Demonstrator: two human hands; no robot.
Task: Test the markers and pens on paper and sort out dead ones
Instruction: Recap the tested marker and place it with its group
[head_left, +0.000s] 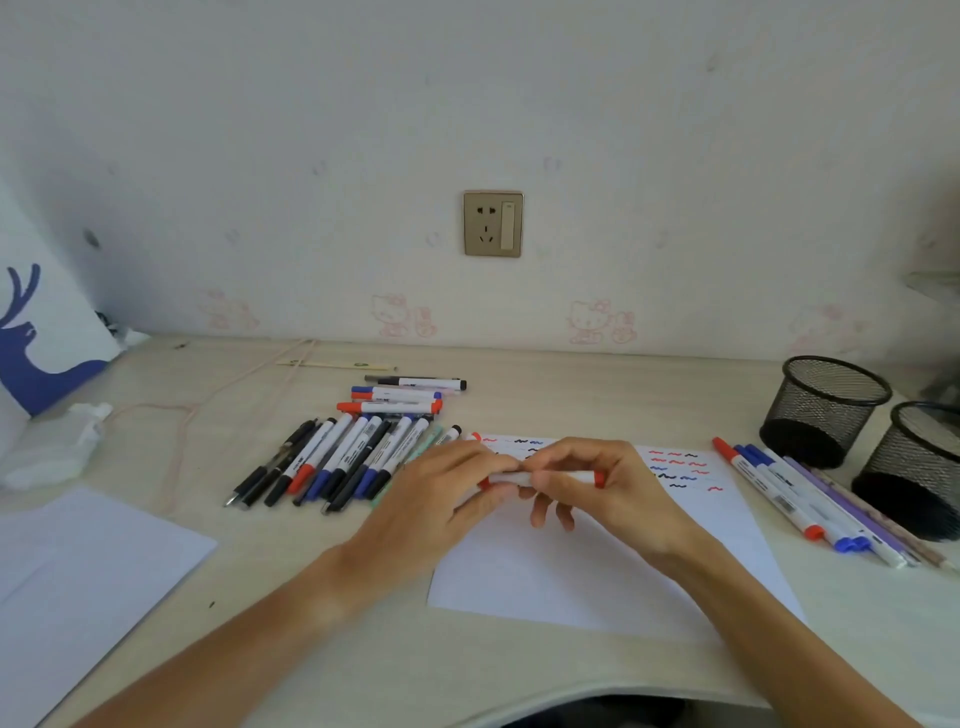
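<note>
Over the counter (519, 670) paper (571, 571), both hands are gripping a red marker (558, 477) lying crosswise, left hand (457, 480) and right hand (597, 483) each clamping one end.

Matt white paper (571, 571), black wire-mesh cups (823, 410), pale wood-grain desk (363, 649)

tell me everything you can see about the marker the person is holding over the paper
The marker is a slim white plastic barrel with red showing at both ends. It lies roughly level, crosswise, just above the test sheet. The left hand grips its left part and the right hand pinches its right part, so the fingers hide most of the barrel. Whether the cap is on or coming off cannot be told.
</note>
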